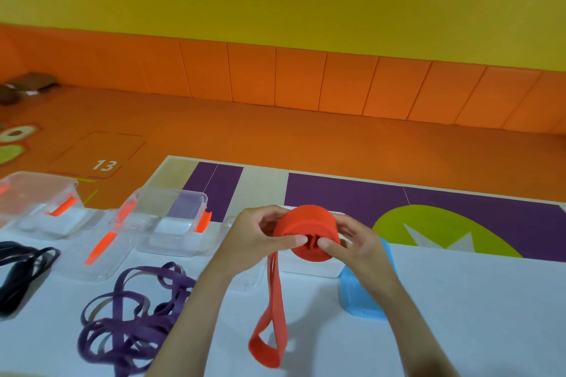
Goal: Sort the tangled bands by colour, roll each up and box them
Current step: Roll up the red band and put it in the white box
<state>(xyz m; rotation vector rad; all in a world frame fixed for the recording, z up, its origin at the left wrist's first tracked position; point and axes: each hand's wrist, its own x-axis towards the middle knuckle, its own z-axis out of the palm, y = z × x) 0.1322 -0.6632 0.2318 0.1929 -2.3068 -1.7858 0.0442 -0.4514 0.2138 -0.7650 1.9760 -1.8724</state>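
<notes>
Between the left hand (260, 239) and the right hand (358, 246), raised over the table (459, 300), sits the red band (306, 231), mostly wound into a fat roll. Both hands are clamped on it, thumbs pinching its near face, likely so the coil cannot spring loose. The unwound tail hangs in a loop below the left thumb. Left of the left forearm lie the purple band (128, 321) and a dark band (18, 272), unrolled. Beyond the left hand stand open clear boxes (171, 193), handy for the finished roll

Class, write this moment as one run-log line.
red band: part-rolled, tail hanging | left hand: pinches band | right hand: pinches band | purple band: loose on table
</notes>
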